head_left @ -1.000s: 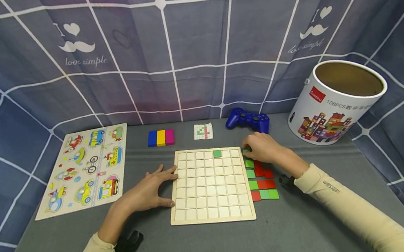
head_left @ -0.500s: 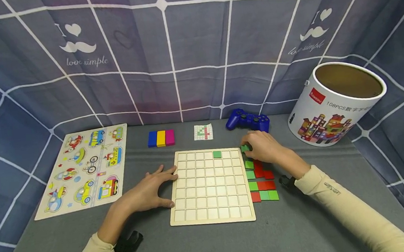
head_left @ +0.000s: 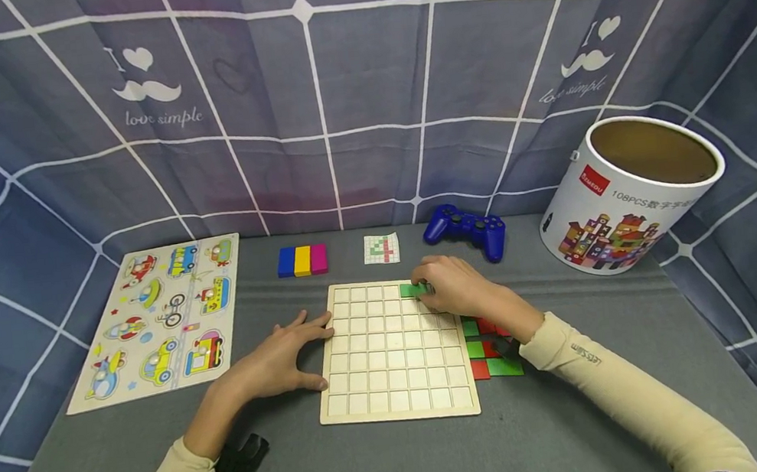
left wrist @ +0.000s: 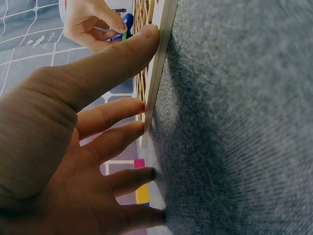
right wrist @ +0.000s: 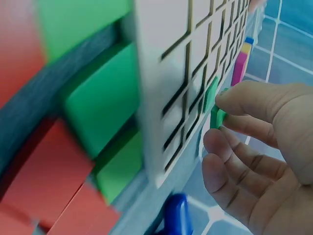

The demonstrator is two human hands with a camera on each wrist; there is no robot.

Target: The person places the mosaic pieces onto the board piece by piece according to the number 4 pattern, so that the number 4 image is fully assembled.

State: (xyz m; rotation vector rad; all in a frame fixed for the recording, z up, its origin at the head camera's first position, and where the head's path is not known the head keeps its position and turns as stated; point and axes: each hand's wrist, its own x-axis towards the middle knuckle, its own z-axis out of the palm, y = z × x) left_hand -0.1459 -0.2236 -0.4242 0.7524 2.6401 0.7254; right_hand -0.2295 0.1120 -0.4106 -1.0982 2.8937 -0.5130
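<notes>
The right hand (head_left: 454, 292) hides part of the board (head_left: 396, 372) and pinches a green tile (right wrist: 215, 117) over its top row. The flat left hand (head_left: 280, 358) touches the board's edge.

Pale matt wooden grid board (head_left: 394, 357) on grey felt-like cloth (head_left: 388, 458)

Bare grey bench (head_left: 402, 456) lies open across the lower frame below the grid board (head_left: 396, 376). At upper right, the blue controller (head_left: 466, 228) and white tub (head_left: 630, 190) crowd the back edge; red and green tiles (head_left: 495, 354) line the board's right side.
</notes>
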